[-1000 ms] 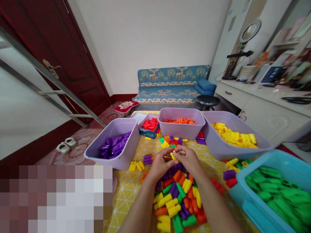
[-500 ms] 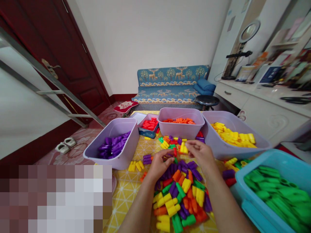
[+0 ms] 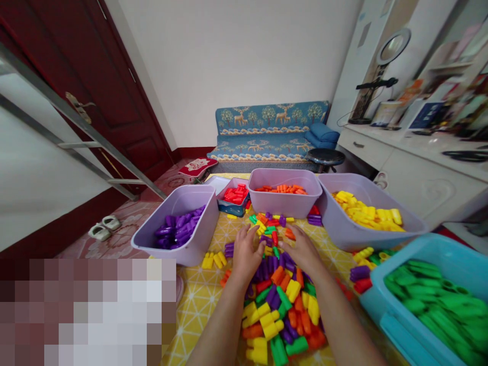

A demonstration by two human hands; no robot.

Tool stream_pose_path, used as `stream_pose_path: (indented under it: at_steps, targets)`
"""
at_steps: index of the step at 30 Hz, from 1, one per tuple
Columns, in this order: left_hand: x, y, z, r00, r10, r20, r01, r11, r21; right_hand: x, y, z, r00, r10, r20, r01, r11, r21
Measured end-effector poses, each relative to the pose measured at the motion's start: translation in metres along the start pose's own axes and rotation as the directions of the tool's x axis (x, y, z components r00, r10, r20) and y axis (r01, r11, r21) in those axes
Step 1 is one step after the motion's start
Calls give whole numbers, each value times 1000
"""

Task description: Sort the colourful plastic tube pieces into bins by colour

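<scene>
A pile of purple, yellow, green, orange and red plastic pieces (image 3: 284, 297) lies on the yellow patterned tablecloth (image 3: 190, 310). At the pile's far left edge is my left hand (image 3: 247, 251), its fingers apart over scattered pieces, with nothing seen in it. My right hand (image 3: 303, 251) is across from it at the far right edge, fingers spread and beside an orange piece (image 3: 290, 234). A small red piece (image 3: 275, 238) lies between the hands.
Lilac tubs hold purple (image 3: 137, 243), orange (image 3: 284, 203) and yellow pieces (image 3: 369, 216). A small box (image 3: 231, 208) holds red ones, and a turquoise tub (image 3: 400, 315) at the right holds green ones. A sofa (image 3: 267, 137) stands behind.
My right hand has opened and come lower and slightly left; the yellow piece at its fingers is no longer seen there. My left hand's fingers have spread and moved slightly left.
</scene>
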State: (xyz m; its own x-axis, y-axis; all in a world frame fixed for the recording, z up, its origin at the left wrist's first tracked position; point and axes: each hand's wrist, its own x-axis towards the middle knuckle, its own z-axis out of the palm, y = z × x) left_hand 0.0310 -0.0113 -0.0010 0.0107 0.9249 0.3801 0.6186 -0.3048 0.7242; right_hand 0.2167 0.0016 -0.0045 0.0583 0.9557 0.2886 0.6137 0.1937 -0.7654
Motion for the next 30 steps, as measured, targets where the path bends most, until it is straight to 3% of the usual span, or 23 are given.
stream_pose_path:
  at_steps: [4,9,13,18,30]
  targets:
    - [-2,8,-2,984,-14,178,-16,986,167,-7,-2,9,992,-31,124,45,993,-112]
    - [-1,9,-3,971,3,240,-13,999,41,-12,-14,18,973,-25,227,9,997,74]
    - [1,5,0,981,40,190,6,972,-234,-11,-23,22,948,-18,319,-85,948,305]
    - [5,2,3,991,-107,85,134,880,-457,-8,-30,18,945,-51,322,-105,887,449]
    - [0,15,-9,988,-130,78,150,915,-374,-10,-35,14,975,-30,221,-18,977,213]
